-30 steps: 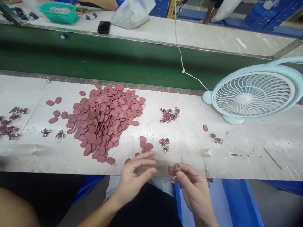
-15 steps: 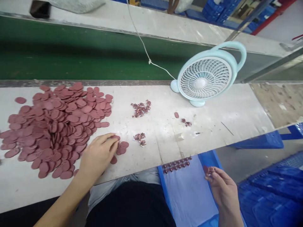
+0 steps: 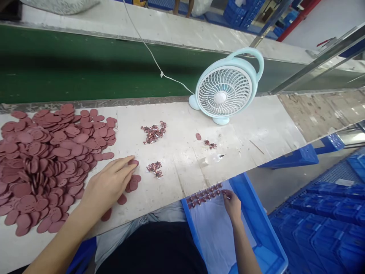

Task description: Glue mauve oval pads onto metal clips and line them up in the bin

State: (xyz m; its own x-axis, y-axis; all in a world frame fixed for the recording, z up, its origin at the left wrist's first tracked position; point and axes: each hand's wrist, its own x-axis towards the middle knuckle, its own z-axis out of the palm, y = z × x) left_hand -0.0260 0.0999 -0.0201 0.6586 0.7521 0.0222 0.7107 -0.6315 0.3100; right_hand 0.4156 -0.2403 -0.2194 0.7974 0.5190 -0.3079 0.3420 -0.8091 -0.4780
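My left hand (image 3: 110, 184) rests on the table beside a big heap of reddish-brown oval discs (image 3: 71, 142). Its fingers are closed round one oval disc (image 3: 133, 162), part of which they cover. A few more loose discs (image 3: 133, 183) lie by its thumb. Over the blue crate (image 3: 258, 213), my right hand (image 3: 233, 205) pinches a small reddish-brown piece (image 3: 225, 192) at the end of the rows of similar pieces with shiny parts (image 3: 202, 197). These rows stand on a pale sheet (image 3: 212, 236) inside the crate. The fingers partly hide the pinched piece.
Small clusters of brown-and-shiny parts (image 3: 154, 132) lie mid-table. A white bottle with a thin dark tip (image 3: 212, 159) lies near the front edge, and a thin stick (image 3: 256, 147) farther right. A light-blue fan (image 3: 225, 91) stands behind, its cord (image 3: 148, 49) crossing the green strip.
My right hand has moved left and away from me with its piece, from the crate's right side to the rows' end. My left hand stays by the loose discs. The whole view has shifted.
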